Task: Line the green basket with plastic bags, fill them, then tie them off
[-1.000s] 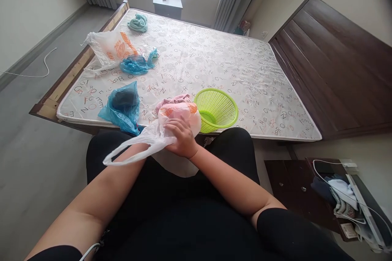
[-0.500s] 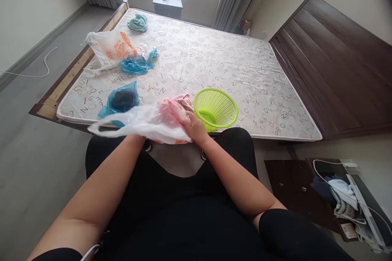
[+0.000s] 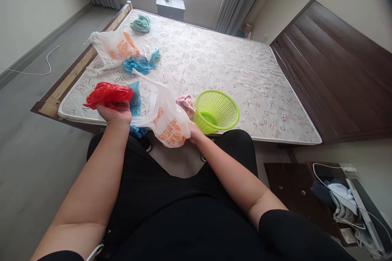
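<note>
My left hand (image 3: 114,113) grips a crumpled red plastic bag (image 3: 108,95) above the mattress edge. My right hand (image 3: 194,132) is at the lower right of a white plastic bag with orange print (image 3: 168,122), and its fingers are hidden behind the bag. That bag's handle stretches up across the mattress (image 3: 214,65). A pink cloth (image 3: 185,104) lies just above my right hand, next to a lime-green plastic basket (image 3: 216,112) on its side. A blue plastic bag (image 3: 134,104) with something dark in it lies beside my left hand, partly hidden.
Another white and orange bag (image 3: 112,47), a crumpled blue bag (image 3: 139,64) and a teal cloth (image 3: 141,23) lie at the mattress's far left. A dark wooden headboard (image 3: 324,65) stands to the right, and a drawer unit with clothes (image 3: 333,200) is at lower right.
My left hand has moved left, away from the white bag, and a red bag now shows in it. The white bag has dropped lower and its orange print faces up.
</note>
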Demonstrator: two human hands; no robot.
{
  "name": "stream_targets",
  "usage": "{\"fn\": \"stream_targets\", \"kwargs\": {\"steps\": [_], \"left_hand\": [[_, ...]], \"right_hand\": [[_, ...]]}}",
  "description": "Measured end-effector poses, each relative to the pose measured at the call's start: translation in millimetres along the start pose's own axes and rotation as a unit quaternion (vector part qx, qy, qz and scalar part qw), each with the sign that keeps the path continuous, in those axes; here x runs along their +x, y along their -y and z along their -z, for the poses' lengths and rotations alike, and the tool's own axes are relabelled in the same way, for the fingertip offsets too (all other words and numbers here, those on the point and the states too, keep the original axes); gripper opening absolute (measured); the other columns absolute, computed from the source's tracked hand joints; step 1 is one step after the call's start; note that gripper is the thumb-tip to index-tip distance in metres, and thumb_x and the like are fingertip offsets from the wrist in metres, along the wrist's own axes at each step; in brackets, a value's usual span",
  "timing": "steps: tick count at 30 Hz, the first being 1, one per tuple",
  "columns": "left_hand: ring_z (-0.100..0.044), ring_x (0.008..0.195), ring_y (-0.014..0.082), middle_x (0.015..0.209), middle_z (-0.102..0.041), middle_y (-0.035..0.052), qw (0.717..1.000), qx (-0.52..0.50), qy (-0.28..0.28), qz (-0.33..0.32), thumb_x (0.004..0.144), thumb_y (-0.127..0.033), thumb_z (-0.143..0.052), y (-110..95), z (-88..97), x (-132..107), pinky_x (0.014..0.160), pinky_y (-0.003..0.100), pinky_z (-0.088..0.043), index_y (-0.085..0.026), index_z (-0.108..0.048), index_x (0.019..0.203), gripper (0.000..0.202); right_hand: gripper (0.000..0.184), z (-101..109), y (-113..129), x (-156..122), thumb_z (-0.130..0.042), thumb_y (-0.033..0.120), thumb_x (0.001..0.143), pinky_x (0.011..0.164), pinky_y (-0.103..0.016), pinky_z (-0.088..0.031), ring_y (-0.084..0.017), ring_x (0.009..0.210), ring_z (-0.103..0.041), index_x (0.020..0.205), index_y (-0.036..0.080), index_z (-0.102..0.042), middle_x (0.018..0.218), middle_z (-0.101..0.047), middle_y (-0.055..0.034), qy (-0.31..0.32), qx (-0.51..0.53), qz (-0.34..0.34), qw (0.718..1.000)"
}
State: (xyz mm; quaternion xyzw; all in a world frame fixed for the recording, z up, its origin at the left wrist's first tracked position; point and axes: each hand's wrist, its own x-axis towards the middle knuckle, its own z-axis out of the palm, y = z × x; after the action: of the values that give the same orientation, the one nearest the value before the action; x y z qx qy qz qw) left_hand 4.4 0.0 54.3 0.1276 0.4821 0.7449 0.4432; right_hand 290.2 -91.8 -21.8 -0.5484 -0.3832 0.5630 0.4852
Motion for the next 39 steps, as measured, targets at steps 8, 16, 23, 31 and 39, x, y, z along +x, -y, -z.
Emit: {"fn": "stream_targets", "kwargs": {"steps": [8,16,23,31,39], "left_hand": [[-0.046,0.063,0.0078,0.069,-0.04,-0.0033,0.991,0.104,-0.065,0.062,0.095,-0.023,-0.043,37,-11.9,0,0.054,0.019,-0.04,-0.022,-0.037,0.084,0.013],[-0.067,0.09,0.0154,0.103,-0.068,0.0025,0.95,0.2,0.204,0.126,0.076,-0.034,-0.073,83,-24.9,-14,0.068,0.025,-0.053,-0.022,-0.06,0.099,0.028],[-0.069,0.103,0.0222,0.113,-0.073,0.0087,0.859,0.397,0.241,0.215,0.07,-0.029,-0.075,98,-17.2,-19,0.075,0.03,-0.051,-0.023,-0.06,0.107,0.041],[-0.07,0.101,0.0236,0.11,-0.075,0.0092,0.836,0.446,0.26,0.188,0.071,-0.029,-0.07,107,-10.4,-18,0.07,0.029,-0.049,-0.023,-0.062,0.1,0.031],[-0.07,0.085,0.024,0.09,-0.074,0.0076,0.776,0.53,0.311,0.142,0.069,-0.027,-0.07,113,-7.6,-14,0.063,0.029,-0.05,-0.022,-0.066,0.093,0.025]], "right_hand": [[0.032,-13,68,22,-0.051,0.044,0.098,0.089,-0.038,-0.062,-0.023,0.104,-0.072,0.117,0.019,-0.06,0.11,-0.073,-0.0115,-0.132,0.013,0.126,0.983],[0.035,-8,98,-6,-0.054,0.043,0.096,0.102,-0.04,-0.054,-0.024,0.113,-0.067,0.122,0.019,-0.058,0.122,-0.069,-0.0119,-0.167,-0.077,0.197,0.963],[0.031,-3,67,1,-0.061,0.041,0.094,0.096,-0.039,-0.054,-0.023,0.101,-0.067,0.116,0.019,-0.06,0.11,-0.072,-0.0076,-0.132,-0.092,0.134,0.978],[0.024,1,103,28,-0.045,0.038,0.105,0.101,-0.045,-0.053,-0.023,0.108,-0.063,0.121,0.021,-0.053,0.112,-0.063,-0.0089,-0.176,-0.169,0.228,0.943],[0.034,-21,122,111,-0.034,0.024,0.107,0.126,-0.058,-0.035,-0.028,0.151,-0.039,0.137,0.021,-0.049,0.148,-0.045,-0.0161,-0.13,-0.314,0.362,0.868]]}}
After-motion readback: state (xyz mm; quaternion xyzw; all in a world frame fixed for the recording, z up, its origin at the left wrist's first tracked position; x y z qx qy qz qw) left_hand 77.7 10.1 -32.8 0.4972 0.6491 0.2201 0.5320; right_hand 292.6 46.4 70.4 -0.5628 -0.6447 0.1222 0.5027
